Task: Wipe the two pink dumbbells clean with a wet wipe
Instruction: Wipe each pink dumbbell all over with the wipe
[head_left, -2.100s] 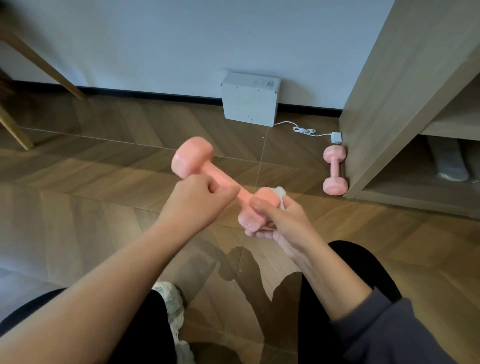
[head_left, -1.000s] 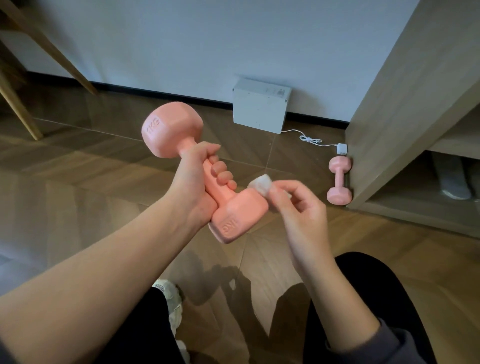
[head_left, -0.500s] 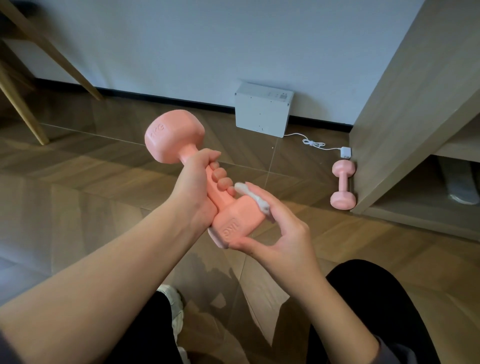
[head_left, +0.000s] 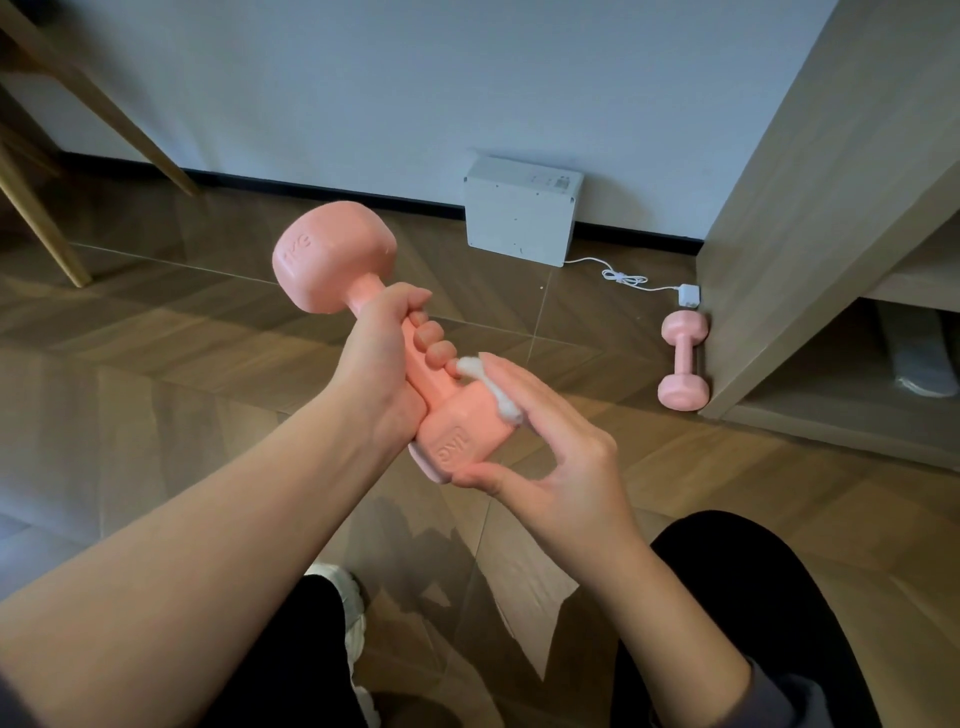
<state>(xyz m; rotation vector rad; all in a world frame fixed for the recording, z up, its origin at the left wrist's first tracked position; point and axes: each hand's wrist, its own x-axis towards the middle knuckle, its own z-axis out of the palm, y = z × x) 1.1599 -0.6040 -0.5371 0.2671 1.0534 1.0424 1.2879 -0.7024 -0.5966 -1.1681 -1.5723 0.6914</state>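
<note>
Pink dumbbell (head_left: 428, 382) in left hand (head_left: 382, 358) — right hand (head_left: 561, 457) pinches wipe (head_left: 493, 387) against it.

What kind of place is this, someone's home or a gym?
Most likely a room in a home, not a gym: a wood-look floor, a wooden cabinet with an open low shelf, and a white box with a thin cable against the wall.
</note>
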